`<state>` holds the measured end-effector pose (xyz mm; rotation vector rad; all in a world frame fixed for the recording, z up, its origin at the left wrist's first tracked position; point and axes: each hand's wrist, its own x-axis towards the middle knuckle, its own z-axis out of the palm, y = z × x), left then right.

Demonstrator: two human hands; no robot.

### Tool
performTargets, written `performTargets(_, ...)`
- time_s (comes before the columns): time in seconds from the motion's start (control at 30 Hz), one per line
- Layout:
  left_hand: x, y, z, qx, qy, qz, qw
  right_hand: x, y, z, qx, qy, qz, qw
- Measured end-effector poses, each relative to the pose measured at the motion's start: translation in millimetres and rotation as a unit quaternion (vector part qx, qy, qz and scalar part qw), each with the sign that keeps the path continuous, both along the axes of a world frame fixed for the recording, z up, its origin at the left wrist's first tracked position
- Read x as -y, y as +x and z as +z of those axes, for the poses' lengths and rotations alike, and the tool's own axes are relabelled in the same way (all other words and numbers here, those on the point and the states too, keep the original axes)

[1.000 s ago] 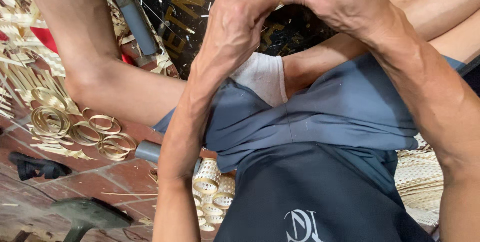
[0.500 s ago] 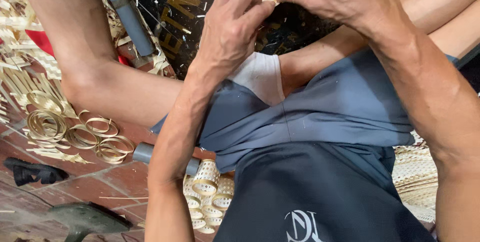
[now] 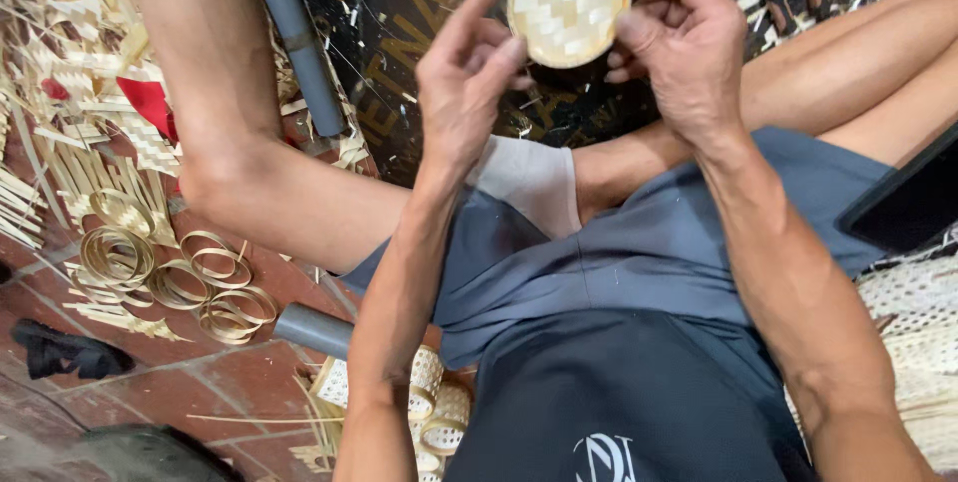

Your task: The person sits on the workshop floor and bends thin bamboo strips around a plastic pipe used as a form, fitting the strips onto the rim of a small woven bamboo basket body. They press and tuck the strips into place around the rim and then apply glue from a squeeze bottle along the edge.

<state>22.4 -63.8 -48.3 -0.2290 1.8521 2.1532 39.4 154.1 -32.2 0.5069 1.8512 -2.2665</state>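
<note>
Overhead, small round woven basket (image 3: pixel 569 3) pinched between both hands' fingertips; left (image 3: pixel 469 83), right (image 3: pixel 679 43).

Right hand (image 3: pixel 689 43) covers right rim of round woven lid (image 3: pixel 567 1). Grey pipe (image 3: pixel 289 33) cut by top edge. Woven mat (image 3: pixel 913 342) cut at right. Dark object (image 3: pixel 140 452) bottom left blurred.

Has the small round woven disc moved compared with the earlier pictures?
Yes. The woven disc now sits lower in view, fully visible above the grey shorts, held between the left hand and right hand.
</note>
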Motion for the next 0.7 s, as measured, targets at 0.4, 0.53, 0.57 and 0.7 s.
performTargets(0.4,10.4,1.8,-9.5,0.052,0.068,-0.010,0.996,7.5,-6.4,6.2,0.034,-0.014,0.006,0.999)
performTargets(0.53,27.7,14.6,5.2,0.004,0.093,0.000,0.996,11.3,6.3,15.6,-0.010,-0.116,-0.010,0.993)
performTargets(0.57,32.9,18.5,7.9,0.015,0.096,0.008,0.995,13.8,9.6,16.6,0.017,-0.094,-0.017,0.995)
performTargets(0.7,46.7,27.6,10.6,-0.053,0.102,-0.002,0.993,24.9,12.5,16.2,-0.058,-0.016,0.034,0.998)
